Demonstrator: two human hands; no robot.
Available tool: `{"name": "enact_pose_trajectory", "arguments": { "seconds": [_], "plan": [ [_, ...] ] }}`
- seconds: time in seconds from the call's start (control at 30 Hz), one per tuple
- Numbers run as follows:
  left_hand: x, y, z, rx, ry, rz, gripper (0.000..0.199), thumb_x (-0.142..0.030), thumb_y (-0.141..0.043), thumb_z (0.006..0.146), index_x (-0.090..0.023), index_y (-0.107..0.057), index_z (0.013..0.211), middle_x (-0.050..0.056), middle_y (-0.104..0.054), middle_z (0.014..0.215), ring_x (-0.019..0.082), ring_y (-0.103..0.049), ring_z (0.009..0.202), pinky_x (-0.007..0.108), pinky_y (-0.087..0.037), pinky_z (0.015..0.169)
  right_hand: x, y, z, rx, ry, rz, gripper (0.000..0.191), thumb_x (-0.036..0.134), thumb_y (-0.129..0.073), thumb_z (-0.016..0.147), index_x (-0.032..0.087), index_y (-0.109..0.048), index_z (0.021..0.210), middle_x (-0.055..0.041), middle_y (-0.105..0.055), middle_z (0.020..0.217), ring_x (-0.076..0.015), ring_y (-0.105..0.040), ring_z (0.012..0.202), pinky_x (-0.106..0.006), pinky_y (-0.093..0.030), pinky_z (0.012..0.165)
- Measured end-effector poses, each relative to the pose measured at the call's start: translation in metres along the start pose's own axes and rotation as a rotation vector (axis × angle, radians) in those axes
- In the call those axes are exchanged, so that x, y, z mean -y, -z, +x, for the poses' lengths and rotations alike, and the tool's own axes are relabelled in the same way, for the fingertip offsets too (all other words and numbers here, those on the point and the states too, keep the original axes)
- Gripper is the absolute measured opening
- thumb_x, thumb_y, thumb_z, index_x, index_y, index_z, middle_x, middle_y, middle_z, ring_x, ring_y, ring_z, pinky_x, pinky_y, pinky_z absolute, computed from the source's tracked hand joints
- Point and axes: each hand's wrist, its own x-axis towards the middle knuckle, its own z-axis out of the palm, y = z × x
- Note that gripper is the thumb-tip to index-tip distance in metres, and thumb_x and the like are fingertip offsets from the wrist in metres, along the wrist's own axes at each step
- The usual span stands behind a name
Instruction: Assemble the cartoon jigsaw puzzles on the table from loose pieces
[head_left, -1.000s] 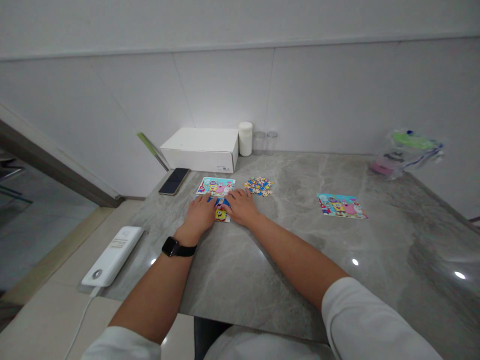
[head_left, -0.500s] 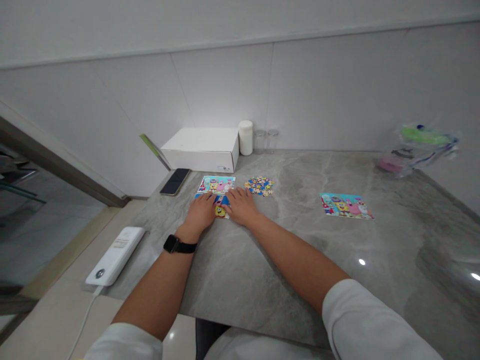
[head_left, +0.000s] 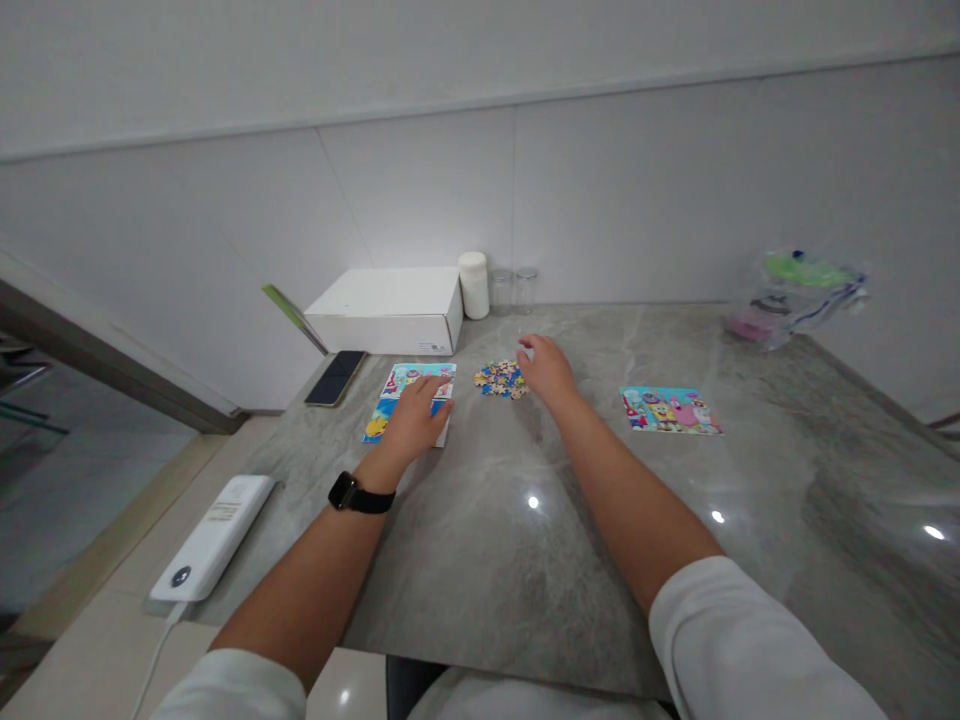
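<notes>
My left hand [head_left: 411, 425] rests over the lower blue and yellow cartoon puzzle [head_left: 380, 415], its fingers spread and thumb apart. Part of that puzzle is hidden under the hand. Directly beyond it lies a colourful cartoon picture card [head_left: 401, 375], partly covered by my fingertips. My right hand [head_left: 549, 370] hovers at the right side of a heap of small puzzle pieces [head_left: 499, 379], fingers curved and apart, with nothing visible in them. Farther right, a second cartoon picture card [head_left: 670, 411] lies flat on the table.
A white box [head_left: 386, 310], a white bottle [head_left: 474, 286] and two clear jars [head_left: 525, 290] line the back. On the left are a phone [head_left: 336, 379] and a cabled white power bank [head_left: 214, 535]. A plastic bag [head_left: 795, 300] sits back right on the grey table [head_left: 480, 560].
My right hand has left the puzzle and moved right to the pile of pieces. The left hand remains on the puzzle with its fingers shifted forward. The view has turned slightly right.
</notes>
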Motion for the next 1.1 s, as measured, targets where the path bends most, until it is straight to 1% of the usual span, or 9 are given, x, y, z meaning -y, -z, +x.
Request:
{"name": "enact_pose_trajectory", "arguments": {
  "seconds": [0.07, 0.17, 0.23, 0.37, 0.5, 0.6, 0.73, 0.93, 1.1],
  "plan": [
    [-0.01, -0.012, 0.017, 0.015, -0.056, -0.013, 0.046, -0.034, -0.056, 0.101, -0.021, -0.056, 0.145, 0.013, -0.062, 0.147, 0.028, -0.055, 0.141, 0.05, -0.043, 0.123, -0.015, 0.0, 0.001, 0.052, 0.049, -0.031, 0.039, 0.03, -0.053, 0.103, 0.017, -0.069, 0.136, -0.016, -0.069, 0.132, -0.0289, -0.062, 0.124, -0.043, -0.047, 0.11],
    [-0.021, -0.035, 0.046, 0.039, -0.124, 0.007, 0.051, -0.028, -0.059, 0.098, -0.016, -0.054, 0.148, 0.016, -0.057, 0.152, 0.028, -0.052, 0.145, 0.048, -0.042, 0.125, -0.021, -0.008, -0.009, 0.212, 0.268, -0.097, 0.045, 0.034, -0.062, 0.101, 0.019, -0.064, 0.143, -0.0153, -0.064, 0.144, -0.0273, -0.058, 0.133, -0.042, -0.043, 0.115],
    [-0.026, -0.05, 0.064, 0.101, -0.153, 0.019, 0.055, -0.026, -0.061, 0.095, -0.014, -0.053, 0.149, 0.019, -0.053, 0.157, 0.03, -0.049, 0.148, 0.048, -0.04, 0.126, -0.023, -0.012, -0.018, 0.289, 0.368, -0.139, 0.047, 0.034, -0.062, 0.101, 0.02, -0.062, 0.146, -0.0155, -0.061, 0.15, -0.0265, -0.057, 0.136, -0.043, -0.041, 0.117],
    [-0.036, -0.074, 0.085, 0.227, -0.298, -0.043, 0.053, -0.023, -0.059, 0.095, -0.017, -0.056, 0.148, 0.017, -0.056, 0.156, 0.027, -0.051, 0.147, 0.047, -0.039, 0.126, -0.037, -0.006, -0.031, 0.321, 0.406, -0.179, 0.045, 0.031, -0.058, 0.104, 0.02, -0.062, 0.147, -0.0141, -0.061, 0.152, -0.0252, -0.057, 0.137, -0.043, -0.04, 0.119],
    [-0.052, -0.089, 0.087, 0.232, -0.383, -0.066, 0.048, -0.023, -0.057, 0.098, -0.016, -0.06, 0.145, 0.018, -0.055, 0.158, 0.027, -0.05, 0.149, 0.047, -0.038, 0.126, -0.058, 0.009, -0.042, 0.286, 0.393, -0.173, 0.04, 0.029, -0.058, 0.103, 0.021, -0.066, 0.142, -0.0125, -0.063, 0.149, -0.0252, -0.058, 0.136, -0.043, -0.04, 0.119],
    [-0.06, -0.092, 0.084, 0.181, -0.363, -0.039, 0.048, -0.027, -0.058, 0.099, -0.016, -0.059, 0.146, 0.019, -0.054, 0.157, 0.029, -0.05, 0.148, 0.049, -0.038, 0.126, -0.068, 0.017, -0.051, 0.211, 0.365, -0.151, 0.039, 0.034, -0.056, 0.105, 0.021, -0.068, 0.14, -0.0122, -0.065, 0.147, -0.026, -0.058, 0.135, -0.045, -0.039, 0.119],
    [-0.058, -0.09, 0.08, 0.137, -0.263, 0.038, 0.048, -0.028, -0.059, 0.098, -0.011, -0.059, 0.143, 0.022, -0.058, 0.15, 0.031, -0.054, 0.142, 0.047, -0.039, 0.124, -0.073, 0.026, -0.058, 0.109, 0.292, -0.148, 0.039, 0.037, -0.055, 0.104, 0.021, -0.072, 0.135, -0.0131, -0.068, 0.141, -0.0278, -0.06, 0.13, -0.046, -0.041, 0.117],
    [-0.054, -0.089, 0.077, 0.154, -0.312, 0.047, 0.044, -0.033, -0.056, 0.101, -0.018, -0.061, 0.143, 0.017, -0.057, 0.155, 0.031, -0.053, 0.142, 0.051, -0.038, 0.123, -0.071, 0.024, -0.063, 0.168, 0.329, -0.178, 0.036, 0.036, -0.061, 0.099, 0.026, -0.076, 0.13, -0.0116, -0.066, 0.145, -0.0291, -0.058, 0.133, -0.048, -0.04, 0.118],
    [-0.055, -0.08, 0.097, 0.125, -0.288, 0.076, 0.041, -0.022, -0.048, 0.103, -0.013, -0.063, 0.141, 0.016, -0.064, 0.144, 0.027, -0.059, 0.131, 0.042, -0.043, 0.118, -0.067, 0.022, -0.067, 0.176, 0.342, -0.215, 0.034, 0.035, -0.063, 0.098, 0.028, -0.077, 0.128, -0.0111, -0.066, 0.146, -0.0309, -0.058, 0.133, -0.05, -0.039, 0.118]
  ]
}}
